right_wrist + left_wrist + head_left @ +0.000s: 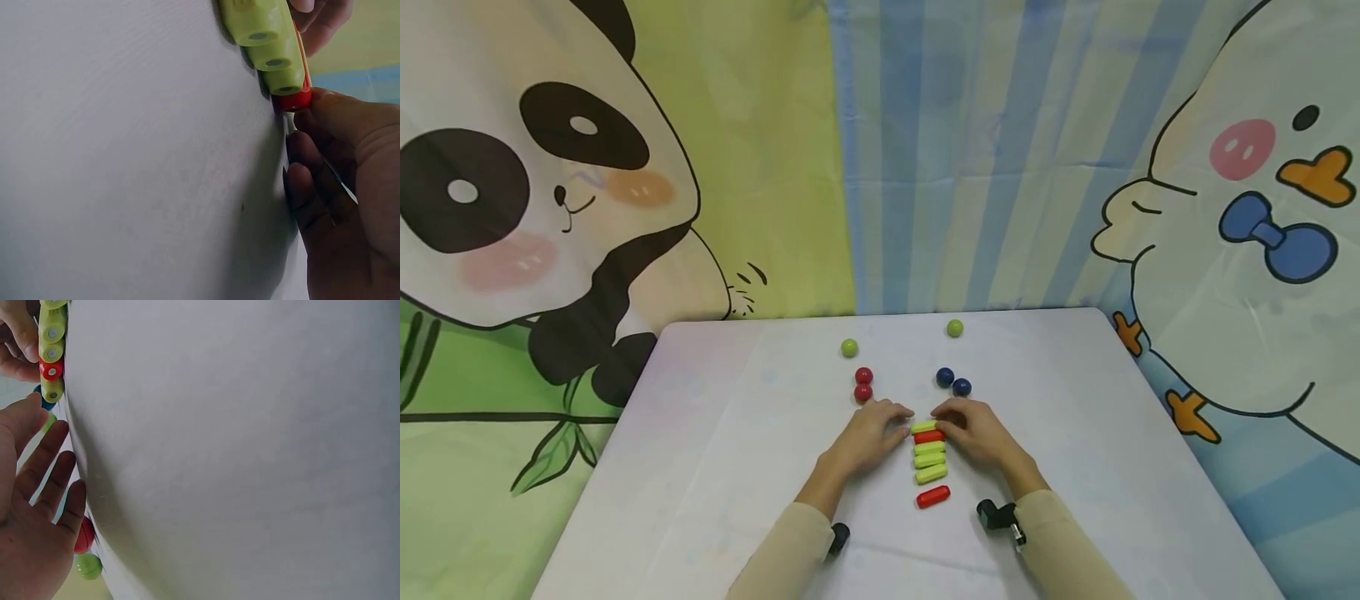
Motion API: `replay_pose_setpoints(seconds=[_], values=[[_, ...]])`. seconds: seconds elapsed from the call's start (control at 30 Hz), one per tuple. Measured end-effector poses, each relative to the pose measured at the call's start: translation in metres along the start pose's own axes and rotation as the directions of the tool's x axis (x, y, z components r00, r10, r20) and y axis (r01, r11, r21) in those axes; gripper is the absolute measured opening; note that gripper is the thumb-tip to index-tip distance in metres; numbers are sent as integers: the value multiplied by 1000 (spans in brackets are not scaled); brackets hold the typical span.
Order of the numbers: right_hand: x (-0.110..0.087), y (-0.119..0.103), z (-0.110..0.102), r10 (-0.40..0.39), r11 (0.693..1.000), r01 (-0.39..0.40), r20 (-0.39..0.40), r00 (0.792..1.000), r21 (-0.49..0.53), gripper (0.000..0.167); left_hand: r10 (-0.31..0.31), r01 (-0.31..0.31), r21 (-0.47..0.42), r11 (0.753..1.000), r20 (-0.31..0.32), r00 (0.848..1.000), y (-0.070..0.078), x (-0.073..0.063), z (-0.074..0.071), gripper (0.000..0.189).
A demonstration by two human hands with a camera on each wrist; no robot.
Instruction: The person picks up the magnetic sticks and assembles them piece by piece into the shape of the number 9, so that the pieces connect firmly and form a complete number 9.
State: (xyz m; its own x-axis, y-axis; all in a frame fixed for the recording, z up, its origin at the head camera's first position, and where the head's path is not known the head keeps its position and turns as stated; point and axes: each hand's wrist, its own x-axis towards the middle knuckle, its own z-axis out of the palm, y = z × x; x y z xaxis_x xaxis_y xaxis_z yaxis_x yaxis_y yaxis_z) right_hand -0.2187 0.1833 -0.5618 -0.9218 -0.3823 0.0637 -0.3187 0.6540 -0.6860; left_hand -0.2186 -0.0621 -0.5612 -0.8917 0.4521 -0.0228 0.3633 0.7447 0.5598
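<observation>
Yellow-green and red rods lie side by side in a column on the white table. A yellow-green rod [922, 427] is farthest off, with a red rod [928, 437] against it and several yellow-green rods [929, 460] nearer. Grey discs show in rod ends in both wrist views. My left hand [871, 435] is at the column's left; its thumb tip comes up to the far yellow-green rod's end, other fingers spread. From the right, my right hand [979, 429] touches the red rod's end with the thumb, other fingers loosely bent.
Apart from the column, another red rod [933, 497] lies closer to me. Beyond my hands are two red balls [863, 384], two dark blue balls [952, 382], a green ball [849, 347] at left and another green ball [955, 328] near the far edge. Printed curtains hang behind the table [737, 467].
</observation>
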Motion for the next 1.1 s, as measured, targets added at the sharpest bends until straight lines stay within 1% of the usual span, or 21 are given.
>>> replay_pose_setpoints(seconds=[0.2,0.37,0.47,0.57,0.63,0.73,0.83,0.93,1.1], values=[[2,-2,2,10,1000,-9,27,1000,-29,14,-10,10,-10,1000,21,1000,1,2,1,36],[8,-7,3,31,999,-30,7,1000,-43,13,-23,27,-73,997,52,998,0,6,-7,34],[13,-9,5,31,999,-31,0,1000,-41,12,-34,40,-92,995,67,997,-2,10,-12,33],[16,-11,8,42,998,-42,7,999,-40,13,-31,38,-91,995,79,996,-4,12,-12,34],[17,-11,9,64,997,-64,10,998,-32,13,-20,28,-96,995,86,996,-6,13,-11,33],[18,-12,12,89,996,-89,10,996,-7,15,0,9,-103,995,81,997,-8,15,-8,32],[21,-13,14,91,996,-91,19,996,12,17,-7,14,-113,993,67,998,-10,16,-7,28],[24,-15,15,83,997,-83,15,996,6,16,-12,17,-111,994,49,999,-9,17,-8,25],[28,-16,15,97,995,-97,-4,995,-10,16,-21,23,-95,995,25,999,-7,20,-10,25]])
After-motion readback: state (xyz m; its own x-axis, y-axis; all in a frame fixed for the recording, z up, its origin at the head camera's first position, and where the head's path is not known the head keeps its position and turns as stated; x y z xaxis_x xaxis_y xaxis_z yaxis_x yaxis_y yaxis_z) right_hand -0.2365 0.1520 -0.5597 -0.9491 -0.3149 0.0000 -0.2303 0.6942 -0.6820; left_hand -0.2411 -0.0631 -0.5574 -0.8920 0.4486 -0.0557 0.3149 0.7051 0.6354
